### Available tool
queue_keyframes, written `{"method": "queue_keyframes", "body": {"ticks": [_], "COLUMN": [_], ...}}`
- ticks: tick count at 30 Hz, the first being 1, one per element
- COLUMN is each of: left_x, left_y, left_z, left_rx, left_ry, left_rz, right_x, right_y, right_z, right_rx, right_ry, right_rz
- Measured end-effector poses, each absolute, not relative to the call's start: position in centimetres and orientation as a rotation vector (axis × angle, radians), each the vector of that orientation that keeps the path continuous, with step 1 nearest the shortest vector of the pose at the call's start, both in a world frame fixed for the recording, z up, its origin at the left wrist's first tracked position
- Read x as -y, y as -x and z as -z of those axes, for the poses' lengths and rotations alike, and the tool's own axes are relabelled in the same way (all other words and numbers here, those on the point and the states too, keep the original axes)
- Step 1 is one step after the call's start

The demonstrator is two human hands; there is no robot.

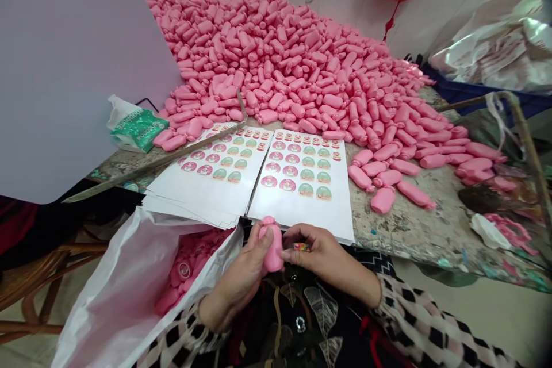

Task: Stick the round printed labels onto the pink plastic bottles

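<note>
My left hand (245, 267) is wrapped round a small pink bottle (273, 250), its thumb lying along the front. The bottle stands nearly upright, narrow neck at the top. Close on its right, my right hand (321, 250) has curled fingers, with the tips against the bottle's lower side. Whatever those fingertips may pinch is hidden. A multicoloured band (302, 247) shows at a finger of that hand. Just beyond both hands lie a right stack of sticker sheets (302, 213) and a left stack (194, 195), with pink and green rounded labels and small red ones.
A large heap of pink bottles (276, 52) covers the back of the worn table (414, 236). An open white sack (116, 270) with pink pieces inside stands at lower left. A thin strip (164, 158) crosses the left sheets. A green-white packet (138, 126) lies beside a pale panel (77, 69).
</note>
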State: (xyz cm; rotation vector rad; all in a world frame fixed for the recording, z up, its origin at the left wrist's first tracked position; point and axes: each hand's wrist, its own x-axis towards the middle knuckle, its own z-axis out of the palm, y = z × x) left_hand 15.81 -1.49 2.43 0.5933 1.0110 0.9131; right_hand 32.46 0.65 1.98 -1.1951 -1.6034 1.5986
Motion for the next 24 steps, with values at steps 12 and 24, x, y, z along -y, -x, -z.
{"method": "queue_keyframes", "body": {"ticks": [12,24], "left_x": [0.7,-0.2], "left_y": [-14.8,-12.6], "left_z": [-3.0,-1.5], "left_rx": [-1.120,-1.384], "left_ry": [-1.048,-0.795], "left_rz": [-0.663,-1.030], "right_x": [-0.5,-4.6], "right_y": [-34.8,-46.9], "right_z": [-1.1,-1.1], "right_rx": [1.128,1.474], "right_ry": [1.242,2.165], "right_rz": [-1.767,-0.721]}}
